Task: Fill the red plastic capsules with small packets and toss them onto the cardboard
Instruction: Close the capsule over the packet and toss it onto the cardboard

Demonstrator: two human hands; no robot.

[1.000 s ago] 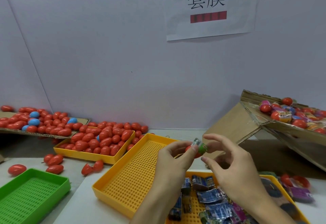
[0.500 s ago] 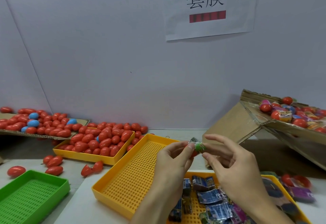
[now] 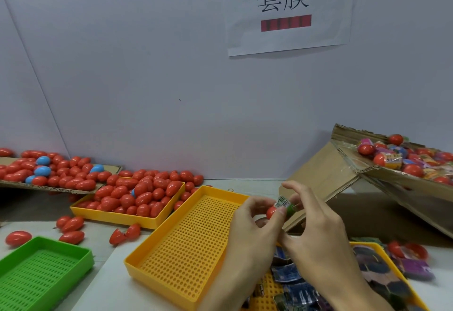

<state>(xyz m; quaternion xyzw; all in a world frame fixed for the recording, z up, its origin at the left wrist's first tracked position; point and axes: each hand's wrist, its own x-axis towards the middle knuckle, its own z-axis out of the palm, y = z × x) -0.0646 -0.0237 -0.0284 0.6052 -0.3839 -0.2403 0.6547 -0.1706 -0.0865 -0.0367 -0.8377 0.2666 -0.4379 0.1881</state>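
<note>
I am watching a red capsule (image 3: 271, 212) being filled just over the right rim of the yellow tray (image 3: 191, 244).
The left hand (image 3: 255, 230) is gripping it, the right hand (image 3: 318, 234) is pinching a green packet (image 3: 290, 209) at its opening; the cardboard (image 3: 61, 189) is lying well left of this tray.

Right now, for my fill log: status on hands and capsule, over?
Left hand grips red capsule. Right hand fingers on packet, grip unclear. Packet sticks out of capsule, not yet closed. Nothing blocking the hands.
</note>
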